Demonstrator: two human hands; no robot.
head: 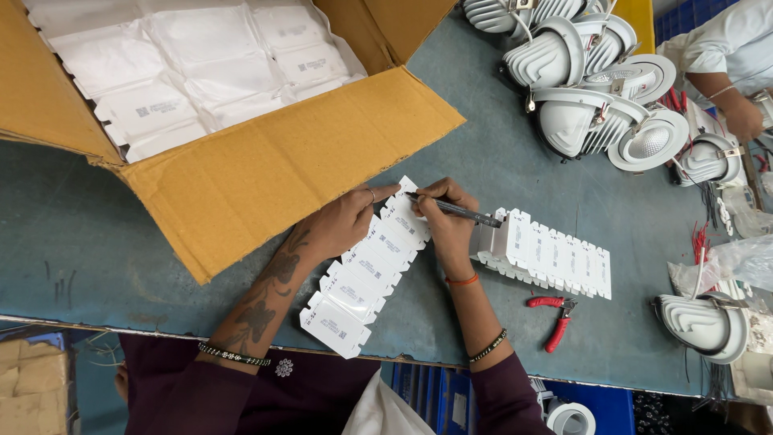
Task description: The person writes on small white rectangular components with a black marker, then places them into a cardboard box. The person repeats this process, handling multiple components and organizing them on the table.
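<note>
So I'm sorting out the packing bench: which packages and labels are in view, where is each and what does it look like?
Carton: upper left, brown cardboard, flaps open.
Pouches: inside the carton, white, flat, each with a small dark label.
Near row: white rectangular units with printed labels, diagonal under the left hand; right hand holds a pen over it.
Far row: same white labelled units, right of the hands.
Bag: clear plastic, right edge.

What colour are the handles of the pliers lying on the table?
Red. The pliers show best in the head view, right of the right hand.
</note>
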